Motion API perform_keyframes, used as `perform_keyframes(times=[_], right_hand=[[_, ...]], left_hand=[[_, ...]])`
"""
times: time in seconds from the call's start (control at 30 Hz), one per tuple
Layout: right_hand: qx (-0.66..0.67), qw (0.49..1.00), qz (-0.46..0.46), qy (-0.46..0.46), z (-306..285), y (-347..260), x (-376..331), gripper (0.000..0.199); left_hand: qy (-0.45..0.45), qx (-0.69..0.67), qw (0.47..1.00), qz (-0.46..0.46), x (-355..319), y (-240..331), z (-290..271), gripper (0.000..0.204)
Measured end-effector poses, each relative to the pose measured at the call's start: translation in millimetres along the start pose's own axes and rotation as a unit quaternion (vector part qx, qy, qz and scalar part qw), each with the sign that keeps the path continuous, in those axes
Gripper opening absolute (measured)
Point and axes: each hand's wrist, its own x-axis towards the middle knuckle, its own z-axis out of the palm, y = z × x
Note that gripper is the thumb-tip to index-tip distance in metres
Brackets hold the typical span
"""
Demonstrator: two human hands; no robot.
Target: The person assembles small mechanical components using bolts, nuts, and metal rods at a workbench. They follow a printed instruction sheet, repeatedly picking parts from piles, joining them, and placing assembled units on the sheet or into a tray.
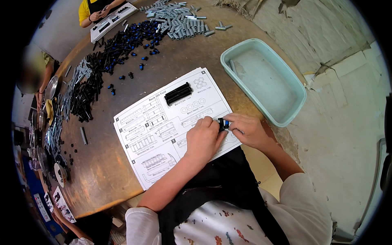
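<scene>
2 hands [204, 136] pinching blue-tipped black bolts [221, 124], printed sheet [163, 116] beneath

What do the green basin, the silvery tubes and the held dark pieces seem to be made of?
Basin: probably plastic, satin; smooth, rounded rim.
Silvery tubes: likely metal, shiny; bright highlights.
Held pieces: perhaps coated metal, from their black and blue colours; too small to be sure.

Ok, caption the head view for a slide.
Left hand and right hand handle small black-and-blue hardware over a printed parts sheet near a pale tub.
</scene>
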Motion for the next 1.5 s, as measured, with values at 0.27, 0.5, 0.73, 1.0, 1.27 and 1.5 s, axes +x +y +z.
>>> perform_keyframes(times=[0.27, 0.5, 0.73, 1.0, 1.27, 1.5], right_hand=[[-0.011, 0.979, 0.177, -0.101, -24.3, -33.5, 20.3, 0.034], [0.002, 0.971, 0.136, -0.196, -24.8, -14.9, 37.1, 0.039], [0.013, 0.974, 0.089, -0.208, -25.9, -8.4, 37.8, 0.035], [0.014, 0.970, 0.090, -0.226, -26.2, -1.8, 41.4, 0.034], [0.008, 0.970, 0.083, -0.230, -24.9, -1.4, 42.2, 0.036], [-0.004, 0.981, 0.154, -0.119, -24.0, -20.6, 28.5, 0.055]], left_hand=[[0.059, -0.070, 0.996, -0.017, -1.0, -0.1, 2.6, 0.054], [-0.020, -0.136, 0.987, -0.081, 5.4, -9.8, 5.3, 0.059], [-0.013, -0.149, 0.987, -0.052, 2.7, -8.5, 13.0, 0.061], [0.016, -0.146, 0.988, -0.045, 0.0, -8.8, 17.9, 0.059], [0.040, -0.135, 0.989, -0.039, -1.7, -10.7, 23.0, 0.064], [0.053, -0.191, 0.975, -0.100, -36.8, -40.4, -37.5, 0.061]])
